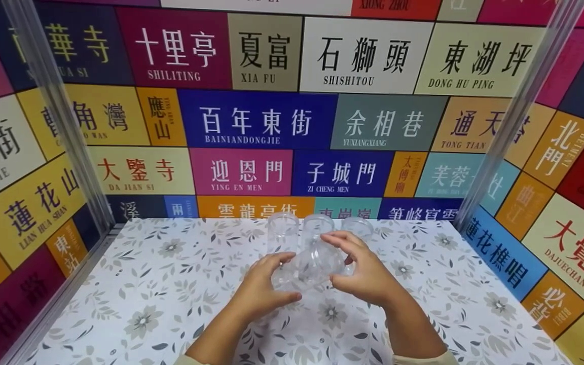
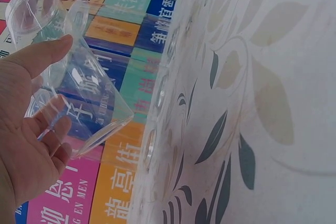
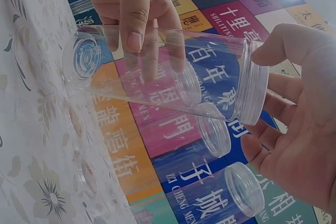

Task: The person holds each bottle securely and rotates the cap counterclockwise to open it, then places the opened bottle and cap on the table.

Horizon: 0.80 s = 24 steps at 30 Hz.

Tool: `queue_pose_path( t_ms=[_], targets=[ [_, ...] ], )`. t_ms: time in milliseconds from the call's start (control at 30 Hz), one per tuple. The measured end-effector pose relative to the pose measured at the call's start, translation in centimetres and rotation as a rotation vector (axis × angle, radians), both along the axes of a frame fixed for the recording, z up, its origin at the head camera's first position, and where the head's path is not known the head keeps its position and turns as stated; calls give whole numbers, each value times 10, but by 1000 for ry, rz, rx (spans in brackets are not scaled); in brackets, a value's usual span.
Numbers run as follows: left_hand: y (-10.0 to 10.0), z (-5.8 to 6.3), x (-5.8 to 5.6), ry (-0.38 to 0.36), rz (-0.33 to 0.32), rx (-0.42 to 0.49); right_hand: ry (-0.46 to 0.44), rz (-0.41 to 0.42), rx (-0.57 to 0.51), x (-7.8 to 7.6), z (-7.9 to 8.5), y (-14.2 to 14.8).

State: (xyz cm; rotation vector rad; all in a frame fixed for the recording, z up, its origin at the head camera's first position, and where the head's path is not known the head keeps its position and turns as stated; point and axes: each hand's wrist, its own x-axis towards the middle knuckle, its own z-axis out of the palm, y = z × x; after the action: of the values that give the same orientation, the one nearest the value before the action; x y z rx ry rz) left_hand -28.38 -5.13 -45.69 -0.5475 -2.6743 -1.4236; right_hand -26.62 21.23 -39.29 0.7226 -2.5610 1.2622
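Observation:
Between my two hands a clear plastic jar [image 1: 308,266] is held tilted above the table. Its round screw lid [image 3: 254,85] points toward my right hand [image 1: 365,271], whose thumb and fingers grip the lid's rim. My left hand [image 1: 264,284] holds the jar's body, the thumb on one side and the fingers around the other. In the left wrist view the see-through body [image 2: 89,87] shows nothing inside. Behind the held jar, three similar clear jars stand in a row: left [image 1: 283,235], middle [image 1: 317,225] and right [image 1: 359,228].
A white tablecloth [image 1: 170,294] with grey flowers and leaves covers the table. Upright panels printed with coloured place-name signs [image 1: 256,119] rise at the back and both sides. Clear corner posts [image 1: 69,116] stand at the table's back corners.

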Motion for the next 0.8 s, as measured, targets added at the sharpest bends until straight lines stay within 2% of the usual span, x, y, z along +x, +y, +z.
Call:
queue_pose_path(
  t_ms=[533,800],
  targets=[
    [0,2,0,-31,4,0,-61,-27,-15,0,0,0],
    [0,1,1,19,4,-17,-118,-140,8,-4,2,1]
  ],
)
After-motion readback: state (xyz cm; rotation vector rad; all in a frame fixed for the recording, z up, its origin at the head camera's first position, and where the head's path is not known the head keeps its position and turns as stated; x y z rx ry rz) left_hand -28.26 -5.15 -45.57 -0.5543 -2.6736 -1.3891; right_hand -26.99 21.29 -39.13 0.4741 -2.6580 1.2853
